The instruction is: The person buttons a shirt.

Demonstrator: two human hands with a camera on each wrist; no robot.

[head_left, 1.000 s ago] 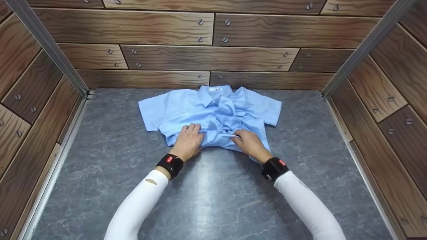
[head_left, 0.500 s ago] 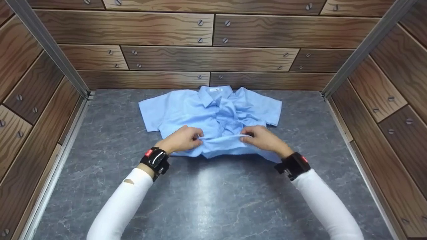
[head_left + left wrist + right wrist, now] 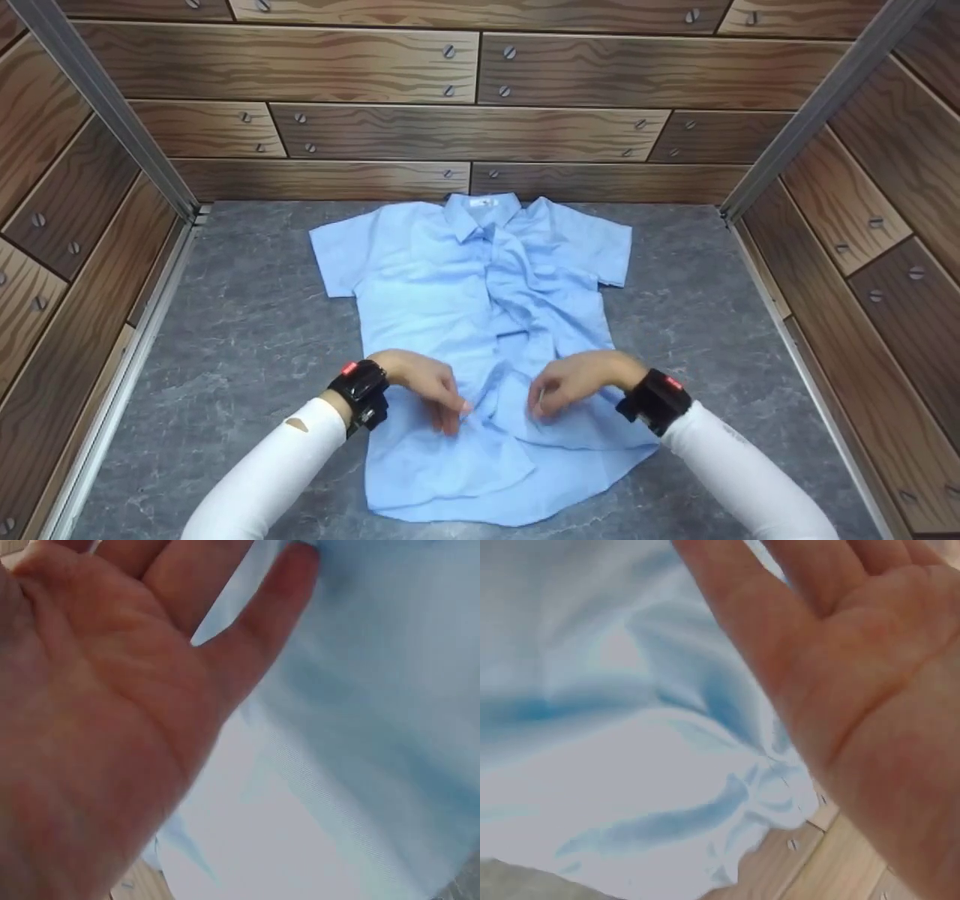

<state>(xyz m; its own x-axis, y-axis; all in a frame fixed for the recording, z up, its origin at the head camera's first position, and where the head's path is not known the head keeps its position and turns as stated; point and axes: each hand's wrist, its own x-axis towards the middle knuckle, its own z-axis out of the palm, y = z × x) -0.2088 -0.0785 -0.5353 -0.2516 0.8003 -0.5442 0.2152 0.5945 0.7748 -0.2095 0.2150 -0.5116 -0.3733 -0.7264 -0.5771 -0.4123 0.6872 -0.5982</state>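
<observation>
A light blue short-sleeved shirt [image 3: 424, 300] lies spread on the grey tabletop, collar toward the back wall. Its left half is fairly smooth; the right half is rumpled. My left hand [image 3: 424, 382] is over the lower front, fingers pointing down at the cloth. In the left wrist view its palm [image 3: 112, 712] faces the camera and the little finger meets the cloth. My right hand [image 3: 570, 379] is over the lower right front, thumb and fingers loosely bent with a gap between them. Its palm [image 3: 900, 705] shows in the right wrist view beside folded cloth. Its fingertips are out of that view.
Wood-patterned panels [image 3: 375, 135] wall the back and both sides, with metal corner posts [image 3: 120, 112]. The grey tabletop [image 3: 240, 330] extends around the shirt. The shirt's hem [image 3: 480, 517] lies close to the front of the view.
The bunched lower part of the shirt has come down toward me and now lies spread out. Both hands, which pinched its edge half a second ago, have moved nearer and loosened.
</observation>
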